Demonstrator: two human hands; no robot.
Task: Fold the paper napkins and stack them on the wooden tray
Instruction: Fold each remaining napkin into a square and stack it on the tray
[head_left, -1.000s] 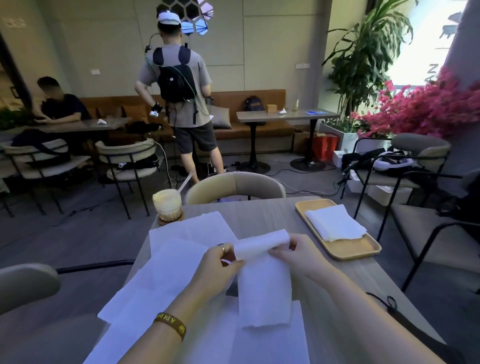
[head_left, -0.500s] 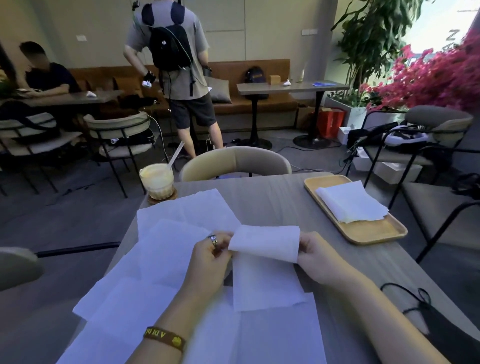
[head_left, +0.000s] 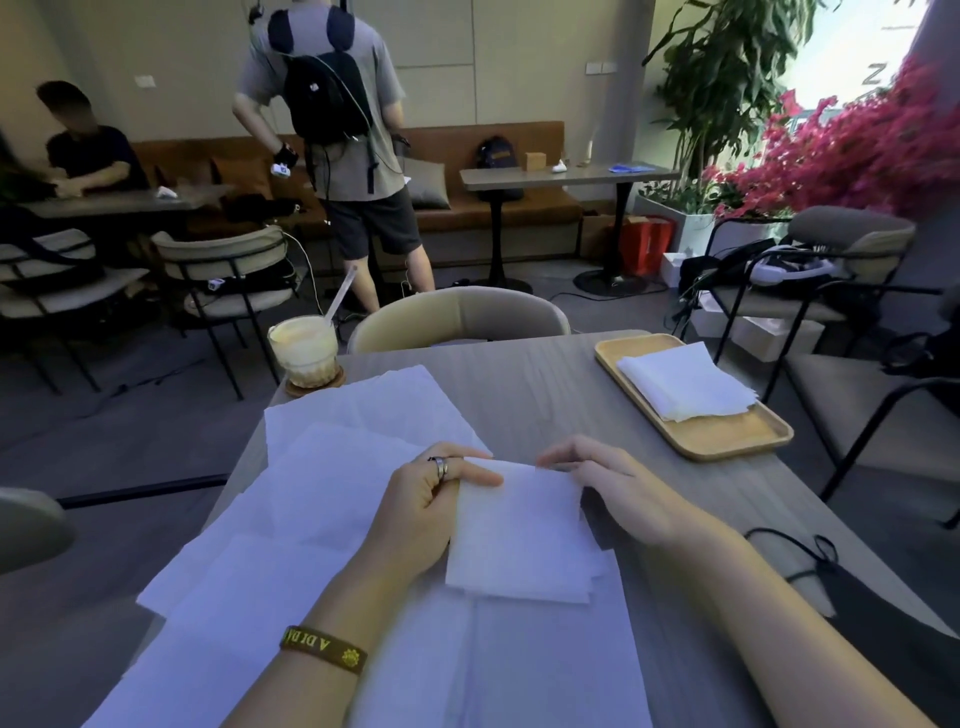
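Flap now down, our left hand (head_left: 426, 509) and right hand (head_left: 613, 483) press the folded white paper napkin (head_left: 519, 535) flat near the grey table's (head_left: 519, 395) near edge, fingers nearly straight, ready for the oblong wooden tray (head_left: 737, 434) at its far right corner.

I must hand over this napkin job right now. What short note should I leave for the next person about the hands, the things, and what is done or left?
Left hand: forefinger lies on the far left edge of the folded napkin; whether the thumb pinches from below is hidden.
Right hand: relaxed fingers touch its far right corner.
Things: that napkin lies on the unfolded napkins spread over the table; the wooden tray sits far right, holding a stack of folded napkins.
Done: some stacked, one folded.
Left: move this one to the tray, then fold the rest.
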